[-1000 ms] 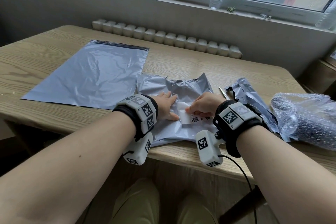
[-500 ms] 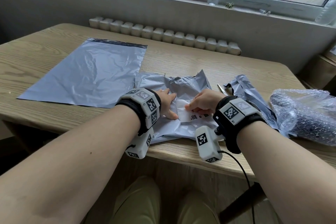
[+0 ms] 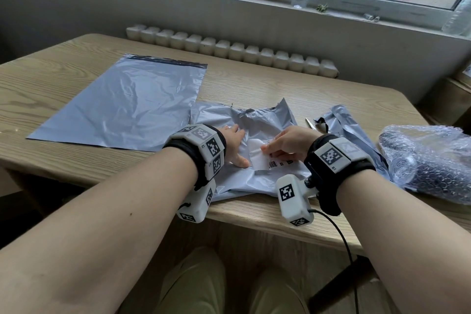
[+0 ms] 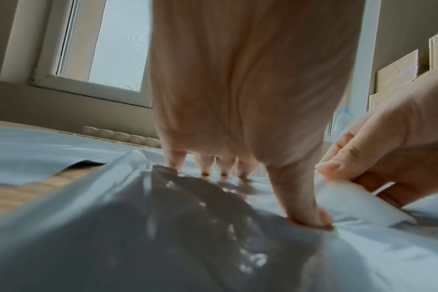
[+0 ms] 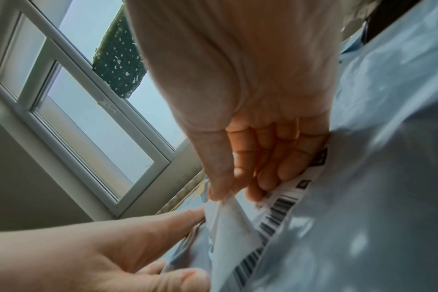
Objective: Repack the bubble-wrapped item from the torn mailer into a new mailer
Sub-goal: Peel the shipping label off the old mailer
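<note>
While your left hand (image 3: 233,144) presses flat, fingers spread, on the torn mailer (image 3: 254,181), your right hand (image 3: 286,144) pinches the lifted edge of the white shipping label (image 3: 262,158), thumb against fingertips, peeling it toward your right. The torn mailer lies flat and looks emptied. The bubble-wrapped item (image 3: 430,160) sits on the tabletop (image 3: 254,84) well off to your right, beyond a loose strip of grey plastic (image 3: 344,125); your right hand is the nearer one to it. Its long axis seems to run roughly front to back, though the frame edge cuts it off. The new mailer (image 3: 132,104) lies flat to your left, dark adhesive strip at the far end, nothing visibly in it. The item must cross your whole workspace to reach it.
</note>
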